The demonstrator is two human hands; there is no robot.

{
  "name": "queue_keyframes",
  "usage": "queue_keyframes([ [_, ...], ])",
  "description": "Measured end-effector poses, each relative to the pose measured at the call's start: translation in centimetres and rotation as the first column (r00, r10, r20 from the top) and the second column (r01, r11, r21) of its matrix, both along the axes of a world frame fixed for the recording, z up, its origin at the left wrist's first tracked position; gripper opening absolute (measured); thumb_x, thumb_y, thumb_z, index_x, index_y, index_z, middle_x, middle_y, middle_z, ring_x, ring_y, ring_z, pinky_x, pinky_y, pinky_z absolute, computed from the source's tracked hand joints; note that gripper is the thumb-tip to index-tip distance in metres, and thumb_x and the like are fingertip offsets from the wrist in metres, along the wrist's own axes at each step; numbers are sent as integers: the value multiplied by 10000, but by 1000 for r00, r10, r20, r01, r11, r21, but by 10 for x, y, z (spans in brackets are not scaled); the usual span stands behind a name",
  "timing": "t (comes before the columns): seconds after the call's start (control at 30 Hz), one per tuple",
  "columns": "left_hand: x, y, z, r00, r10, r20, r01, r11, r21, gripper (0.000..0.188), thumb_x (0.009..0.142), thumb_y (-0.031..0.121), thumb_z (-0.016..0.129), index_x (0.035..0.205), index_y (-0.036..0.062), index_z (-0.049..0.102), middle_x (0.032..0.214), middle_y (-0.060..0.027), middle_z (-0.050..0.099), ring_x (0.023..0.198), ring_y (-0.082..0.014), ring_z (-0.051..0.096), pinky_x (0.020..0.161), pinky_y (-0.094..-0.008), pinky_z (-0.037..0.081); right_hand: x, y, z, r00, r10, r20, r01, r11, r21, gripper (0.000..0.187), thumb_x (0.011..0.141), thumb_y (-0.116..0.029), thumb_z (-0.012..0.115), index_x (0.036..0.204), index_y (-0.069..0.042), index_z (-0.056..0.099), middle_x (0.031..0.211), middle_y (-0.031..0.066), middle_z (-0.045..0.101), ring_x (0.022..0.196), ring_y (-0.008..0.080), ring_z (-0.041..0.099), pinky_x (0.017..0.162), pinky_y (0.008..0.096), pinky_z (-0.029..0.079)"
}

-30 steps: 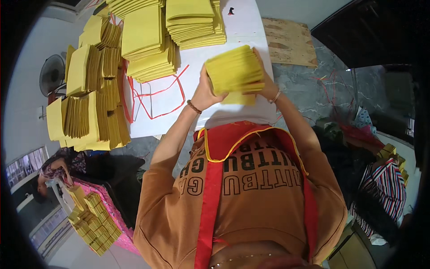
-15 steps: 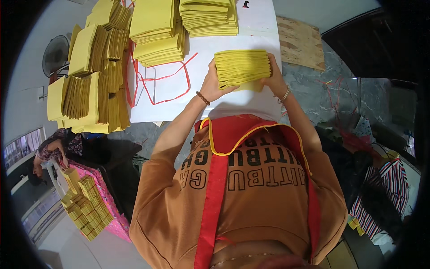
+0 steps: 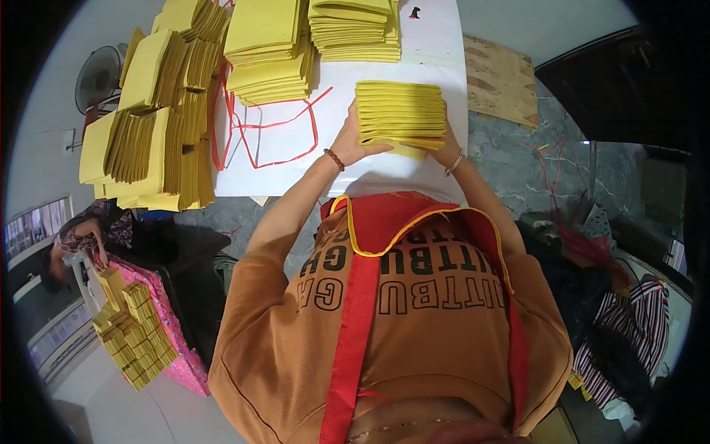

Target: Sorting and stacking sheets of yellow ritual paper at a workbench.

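Between my two hands stands a stack of folded yellow sheets [image 3: 401,111], its folded edges facing me in even layers. My left hand [image 3: 358,139] is wrapped round its left side, the thumb along the lower front edge. On the opposite side my right hand [image 3: 448,145] presses against the stack, and its fingers are mostly hidden behind it. A paler yellow sheet [image 3: 409,152] shows beneath the stack, over the white table [image 3: 344,174]. Whether the stack rests on the table or is held just above it, I cannot tell.
Taller piles of yellow sheets [image 3: 268,33] fill the far and left parts of the table. A loop of red strap [image 3: 284,164] lies left of my hands. Beyond the left side, another person [image 3: 89,237] is near a pink-covered table [image 3: 166,314] with yellow bundles.
The stack's layers now lie more level and its right side has dropped a little. My right hand has moved lower along that side. My left hand keeps its hold.
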State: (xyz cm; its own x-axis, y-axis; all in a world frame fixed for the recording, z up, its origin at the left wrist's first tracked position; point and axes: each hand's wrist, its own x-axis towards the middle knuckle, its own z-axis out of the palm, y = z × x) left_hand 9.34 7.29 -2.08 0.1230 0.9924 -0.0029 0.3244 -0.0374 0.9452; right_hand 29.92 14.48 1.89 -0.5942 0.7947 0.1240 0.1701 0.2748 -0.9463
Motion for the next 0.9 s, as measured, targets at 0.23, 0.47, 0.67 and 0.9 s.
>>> queue_keyframes([
  [0.23,12,-4,49,995,92,-32,-94,992,-86,1032,572,286,789,1291,-3,108,1182,-211,431,1088,-291,473,921,-352,388,-7,2,22,982,-66,-178,10,953,-302,781,624,-133,764,1223,-33,273,1114,96,466,1016,165,483,859,307,429],
  [0.47,13,-14,97,984,61,165,-1,939,-343,863,748,336,644,1342,25,100,1233,-227,406,1143,-284,436,943,-337,356,4,0,26,866,-291,-406,-134,649,-749,427,718,-137,667,1091,-28,490,988,51,562,880,149,556,768,283,471],
  [0.67,10,-12,91,954,-29,297,51,996,-67,976,721,294,688,1366,39,2,1350,-241,216,1255,-303,257,1009,-356,258,8,-1,36,887,-229,-401,-65,799,-598,449,713,-110,675,1109,-23,483,999,58,565,877,153,559,747,276,474],
  [0.9,9,-3,5,999,18,29,-17,1000,-18,1020,601,197,779,1341,25,98,1282,-213,282,1217,-338,288,1006,-364,283,8,-2,-6,998,-55,-15,57,993,101,733,598,-129,782,1177,-32,342,1082,80,508,980,176,511,833,301,435],
])
